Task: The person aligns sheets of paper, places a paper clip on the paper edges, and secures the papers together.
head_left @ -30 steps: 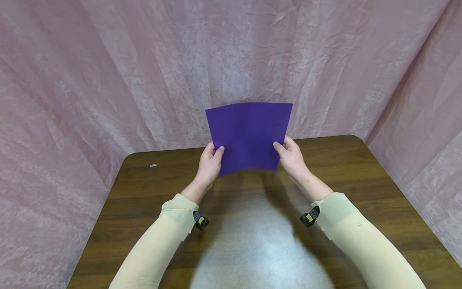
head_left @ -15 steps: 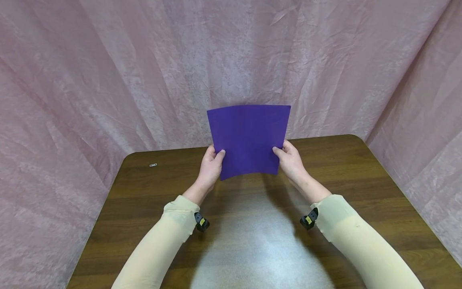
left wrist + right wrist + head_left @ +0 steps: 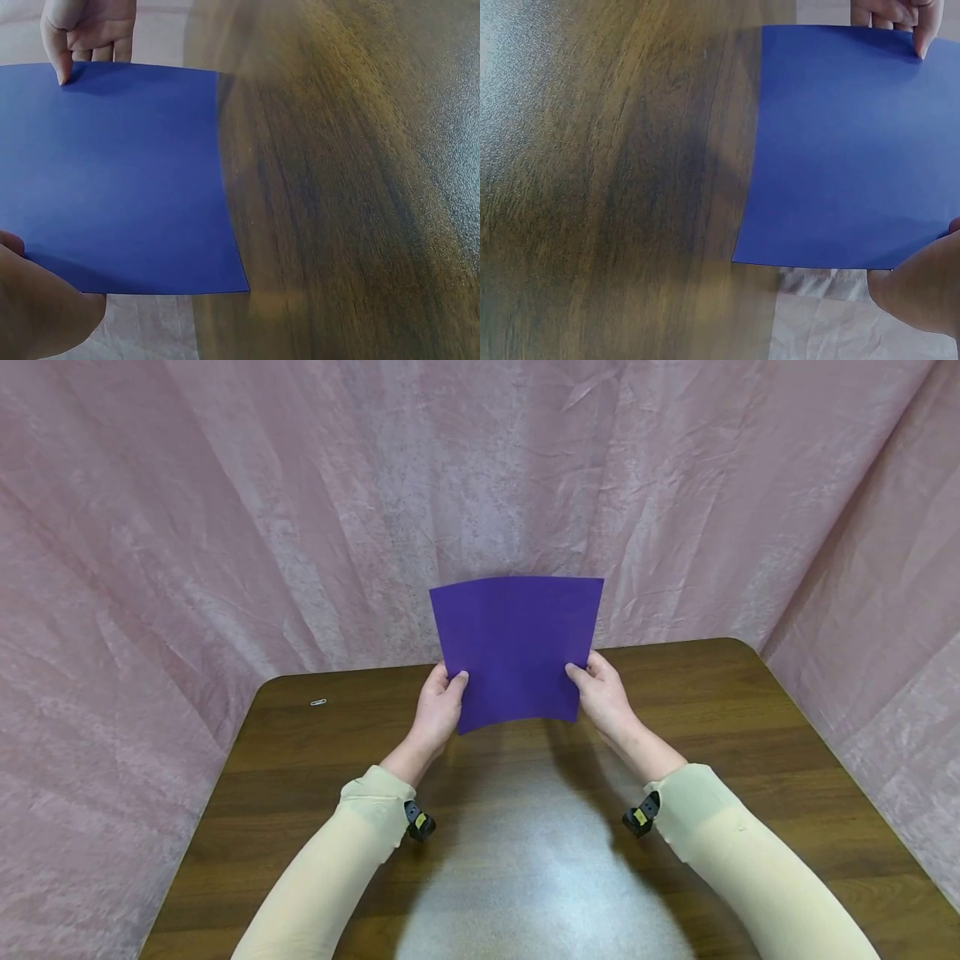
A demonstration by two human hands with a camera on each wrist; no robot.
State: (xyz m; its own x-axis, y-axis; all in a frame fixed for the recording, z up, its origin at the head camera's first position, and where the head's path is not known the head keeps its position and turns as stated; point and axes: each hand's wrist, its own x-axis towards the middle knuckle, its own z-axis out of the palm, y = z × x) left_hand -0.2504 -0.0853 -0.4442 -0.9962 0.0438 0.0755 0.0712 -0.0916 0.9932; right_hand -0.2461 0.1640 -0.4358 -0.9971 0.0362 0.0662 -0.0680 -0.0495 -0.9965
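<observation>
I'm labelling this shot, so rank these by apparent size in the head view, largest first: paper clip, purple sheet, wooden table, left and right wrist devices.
1. Wooden table
2. Purple sheet
3. Left wrist device and right wrist device: too alike to rank
4. Paper clip
</observation>
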